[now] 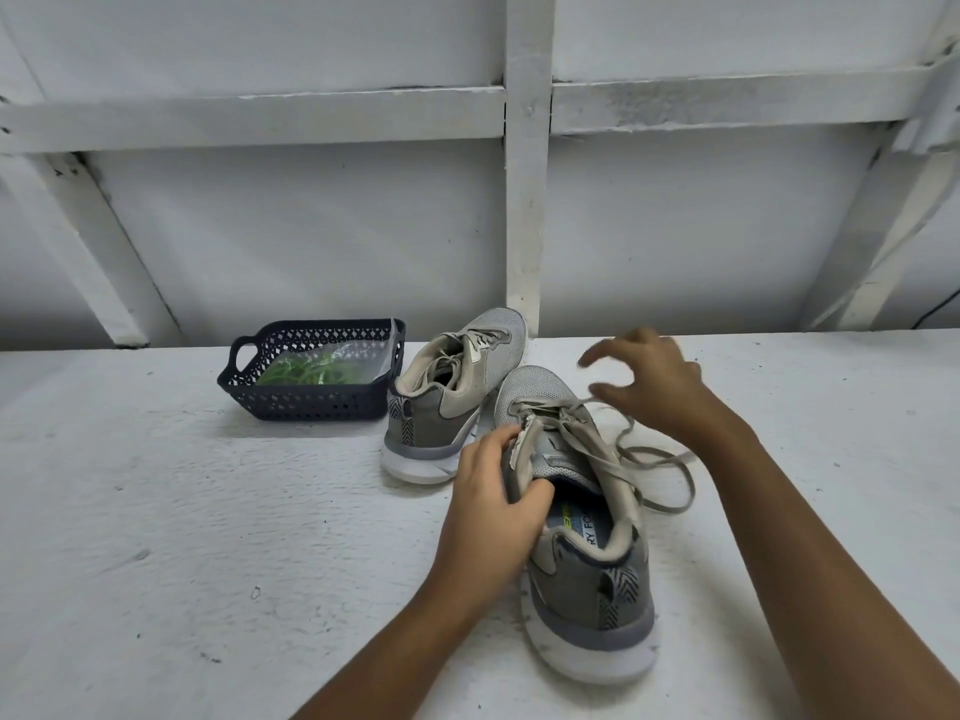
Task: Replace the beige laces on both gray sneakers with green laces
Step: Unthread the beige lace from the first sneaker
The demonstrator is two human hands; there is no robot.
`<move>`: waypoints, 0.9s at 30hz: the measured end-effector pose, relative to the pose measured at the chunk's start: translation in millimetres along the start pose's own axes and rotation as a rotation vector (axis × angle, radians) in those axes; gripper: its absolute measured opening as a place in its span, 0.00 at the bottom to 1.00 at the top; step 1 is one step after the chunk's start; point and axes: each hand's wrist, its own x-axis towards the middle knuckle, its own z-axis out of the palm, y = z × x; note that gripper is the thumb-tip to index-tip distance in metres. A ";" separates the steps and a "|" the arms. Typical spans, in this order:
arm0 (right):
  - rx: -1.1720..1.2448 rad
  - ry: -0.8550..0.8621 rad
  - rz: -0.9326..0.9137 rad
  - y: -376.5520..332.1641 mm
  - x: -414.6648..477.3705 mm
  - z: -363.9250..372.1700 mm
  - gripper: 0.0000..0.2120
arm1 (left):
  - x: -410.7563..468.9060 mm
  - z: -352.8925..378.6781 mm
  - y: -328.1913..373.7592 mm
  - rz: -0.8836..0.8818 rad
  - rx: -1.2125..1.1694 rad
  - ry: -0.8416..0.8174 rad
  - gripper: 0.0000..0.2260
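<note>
The left hand (496, 506) grips the near gray sneaker (587, 584) by its collar, so the blurred right hand (654, 389), fingers half curled over the loose beige lace (662, 459) (pinching it or not, I can't tell), should draw it out row by row, while the green laces (306, 374) wait bagged in the basket (311, 405).

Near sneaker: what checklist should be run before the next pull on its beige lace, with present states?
1. Hold: left hand grips near sneaker at its collar: ok.
2. Knot: beige lace untied, ends loose: ok.
3. Grip: right hand on the lace: cannot tell, blurred.
4. Eyelets cleared: not ok, lace threaded.
5. Supply: green laces bagged in basket: ok.
6. Other shoe: far sneaker unlaced: not ok.
</note>
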 end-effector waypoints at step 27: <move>0.372 0.012 -0.015 -5.6 -46.2 -4.6 0.06 | 39.2 -31.5 27.8 0.148 0.350 -0.088 0.15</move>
